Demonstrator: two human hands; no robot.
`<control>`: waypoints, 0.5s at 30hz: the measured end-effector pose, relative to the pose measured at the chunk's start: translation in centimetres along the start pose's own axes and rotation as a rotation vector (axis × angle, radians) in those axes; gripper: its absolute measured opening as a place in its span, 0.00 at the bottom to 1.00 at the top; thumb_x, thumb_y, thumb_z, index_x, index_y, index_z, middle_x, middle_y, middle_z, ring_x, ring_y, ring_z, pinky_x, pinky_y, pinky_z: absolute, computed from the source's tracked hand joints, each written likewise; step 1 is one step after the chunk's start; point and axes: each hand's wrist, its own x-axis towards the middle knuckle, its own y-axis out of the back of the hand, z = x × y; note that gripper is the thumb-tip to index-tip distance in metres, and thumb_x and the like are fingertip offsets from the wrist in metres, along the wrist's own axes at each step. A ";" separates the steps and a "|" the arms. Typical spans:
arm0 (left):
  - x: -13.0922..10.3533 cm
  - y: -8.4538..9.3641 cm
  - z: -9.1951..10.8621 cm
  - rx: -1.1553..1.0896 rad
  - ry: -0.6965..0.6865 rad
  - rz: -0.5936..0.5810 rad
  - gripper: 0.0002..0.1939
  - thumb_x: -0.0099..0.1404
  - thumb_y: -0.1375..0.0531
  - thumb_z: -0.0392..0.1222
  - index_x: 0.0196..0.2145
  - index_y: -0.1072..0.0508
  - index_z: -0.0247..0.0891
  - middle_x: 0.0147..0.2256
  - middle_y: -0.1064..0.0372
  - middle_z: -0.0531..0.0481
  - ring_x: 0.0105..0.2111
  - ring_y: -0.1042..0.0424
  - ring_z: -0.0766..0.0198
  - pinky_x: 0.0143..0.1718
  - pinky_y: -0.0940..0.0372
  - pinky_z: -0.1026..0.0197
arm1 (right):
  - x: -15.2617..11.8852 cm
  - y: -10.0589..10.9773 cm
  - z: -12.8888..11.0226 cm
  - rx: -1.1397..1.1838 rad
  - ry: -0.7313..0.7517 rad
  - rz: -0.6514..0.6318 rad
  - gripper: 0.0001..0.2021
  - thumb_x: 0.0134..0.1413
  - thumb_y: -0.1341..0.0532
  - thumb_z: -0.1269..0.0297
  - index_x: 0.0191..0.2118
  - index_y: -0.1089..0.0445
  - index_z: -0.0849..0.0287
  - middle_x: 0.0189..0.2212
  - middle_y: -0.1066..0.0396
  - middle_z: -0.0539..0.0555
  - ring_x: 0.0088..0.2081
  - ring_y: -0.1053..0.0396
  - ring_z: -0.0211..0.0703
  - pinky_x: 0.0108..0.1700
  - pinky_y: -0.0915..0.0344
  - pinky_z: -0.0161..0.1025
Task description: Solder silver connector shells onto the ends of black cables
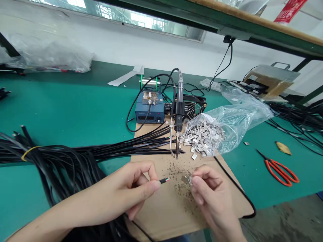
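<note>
Left hand (136,188) pinches a black cable end (164,180) between thumb and forefinger, the stripped tip with coloured cores poking out just past the fingertips. The cable's long axis runs level, pointing straight across toward the right hand (209,191). Right hand is closed in a pinch on a small metal connector shell (192,180), held at its fingertips, facing back at the cable tip. The two pieces lie near each other, not touching, on about the same line; a short gap between them. Both hands hover over the cardboard sheet (164,208), speckled with solder debris between them. Beyond the hands, directly ahead of the gap, the mounted soldering iron (178,111) hangs tip-down, with the blue solder station (148,112) behind it. Ahead of the right hand, a plastic bag (234,117) spills a heap of shells (203,136). Far side of the left hand: bundle of black cables (63,158). Out past the right hand, orange scissors (280,169) on the green mat.
</note>
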 end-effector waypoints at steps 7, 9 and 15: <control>2.8 -1.0 -0.7 0.651 -0.058 0.258 0.13 0.66 0.53 0.40 0.25 0.38 0.40 0.24 0.38 0.52 0.25 0.41 0.60 0.28 0.53 0.59 | 4.2 3.7 -3.1 -0.444 -0.201 -0.259 0.06 0.46 0.28 0.65 0.30 0.24 0.60 0.19 0.29 0.48 0.17 0.34 0.31 0.19 0.35 0.27; 4.2 -0.7 -0.5 0.610 -0.054 0.299 0.11 0.64 0.51 0.39 0.24 0.37 0.40 0.22 0.40 0.53 0.23 0.43 0.62 0.27 0.54 0.59 | 5.7 3.3 -3.2 -0.494 -0.272 -0.337 0.06 0.46 0.29 0.68 0.32 0.24 0.61 0.22 0.26 0.50 0.19 0.32 0.32 0.21 0.33 0.29; 6.7 0.4 -0.5 0.331 -0.061 0.250 0.13 0.65 0.50 0.48 0.27 0.34 0.40 0.20 0.45 0.59 0.22 0.46 0.66 0.24 0.52 0.64 | 8.3 1.7 -2.1 -0.409 -0.452 -0.384 0.09 0.42 0.30 0.71 0.31 0.29 0.62 0.22 0.25 0.51 0.18 0.31 0.32 0.21 0.32 0.32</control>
